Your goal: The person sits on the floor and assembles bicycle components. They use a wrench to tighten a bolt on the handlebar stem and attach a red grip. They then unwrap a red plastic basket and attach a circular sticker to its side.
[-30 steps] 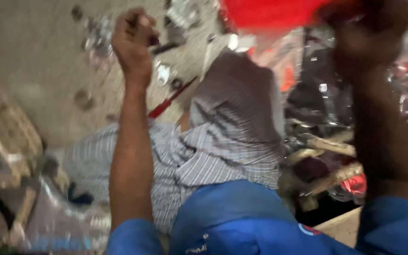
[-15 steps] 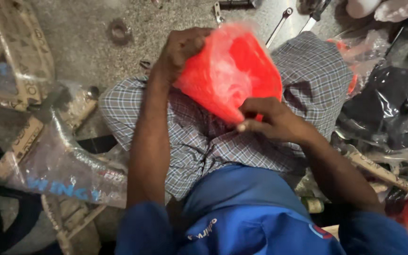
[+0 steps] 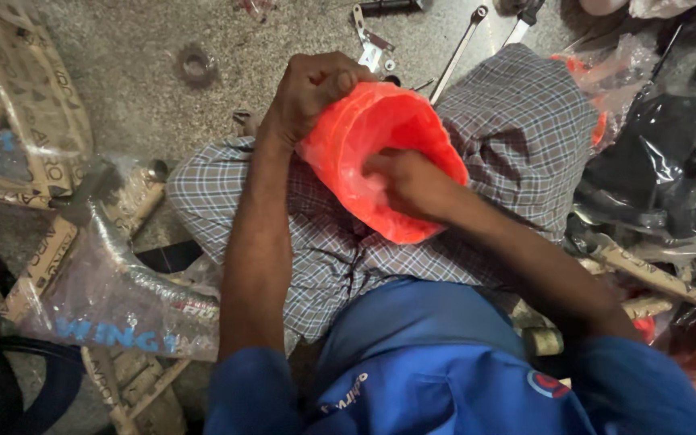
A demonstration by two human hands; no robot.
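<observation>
The red plastic bag (image 3: pixel 380 161) rests on the lap, over the checked cloth (image 3: pixel 517 129) covering the knees; the left hand (image 3: pixel 308 93) is clenched on the far rim of the bag, holding its mouth open; the right hand (image 3: pixel 408 181) is inside the bag, fingers curled, though whether they close on anything cannot be told through the film; to do this well, keep the rim taut and raised so the mouth stays wide, and feel along the bottom with the fingertips; a spanner (image 3: pixel 457 48) and a metal bracket (image 3: pixel 368 40) lie on the concrete floor (image 3: pixel 122 48) beyond the knees; a wrapped bicycle frame (image 3: pixel 114 282) lies to the left
</observation>
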